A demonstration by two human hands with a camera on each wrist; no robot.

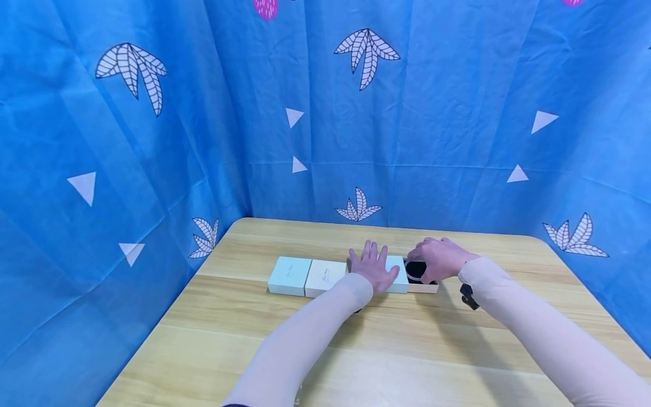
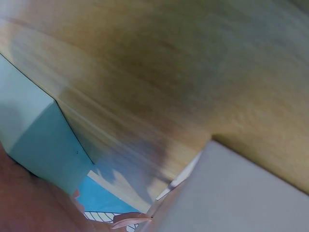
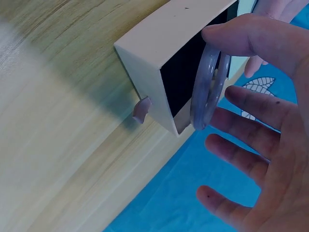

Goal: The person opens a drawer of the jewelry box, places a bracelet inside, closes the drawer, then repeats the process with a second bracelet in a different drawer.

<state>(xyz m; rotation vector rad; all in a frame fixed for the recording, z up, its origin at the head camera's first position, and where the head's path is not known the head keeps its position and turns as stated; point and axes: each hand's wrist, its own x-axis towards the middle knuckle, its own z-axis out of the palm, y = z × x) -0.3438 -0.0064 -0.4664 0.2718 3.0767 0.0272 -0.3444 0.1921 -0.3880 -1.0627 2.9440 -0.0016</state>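
Note:
A pale lavender bangle (image 3: 205, 89) stands tilted at the mouth of an open box (image 3: 145, 53) with a black inside. My right hand (image 1: 438, 260) pinches the bangle, its thumb on one edge and fingertips at the other side; the remaining fingers spread away from it. My left hand (image 1: 373, 267) has its fingers straight and spread, with the thumb over the light blue box (image 1: 398, 277) beside the open one. In the left wrist view, the side of this light blue box (image 2: 53, 145) shows against the palm.
Left of my left hand, a cream box (image 1: 324, 277) and another light blue box (image 1: 289, 277) stand side by side. A small pinkish tab (image 3: 142, 110) sticks out of the open box. The wooden table (image 1: 396, 350) meets a blue patterned curtain (image 1: 432, 113) behind.

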